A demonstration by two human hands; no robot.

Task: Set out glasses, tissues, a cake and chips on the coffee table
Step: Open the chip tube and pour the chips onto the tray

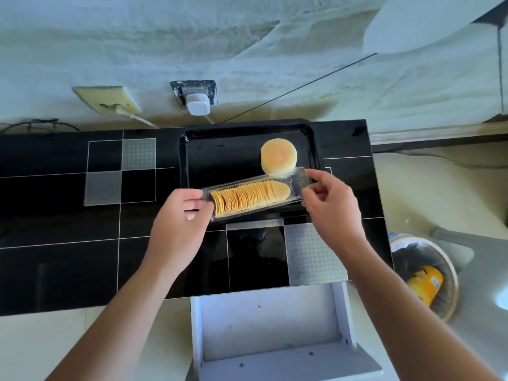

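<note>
A clear plastic tray of stacked chips (251, 198) hangs tilted over the near edge of a black serving tray (220, 138) on the black glass coffee table (68, 257). My left hand (181, 215) grips the chip tray's left end and my right hand (330, 204) pinches its right end. A round pale cake (278, 156) lies in the serving tray's right part, just behind the chips. No glasses or tissues are in view.
A white stool or shelf unit (275, 325) stands against the table's near edge. A lined bin (428, 276) holding an orange chip can sits on the floor to the right. Wall sockets with a plugged white adapter (197, 104) are behind the table.
</note>
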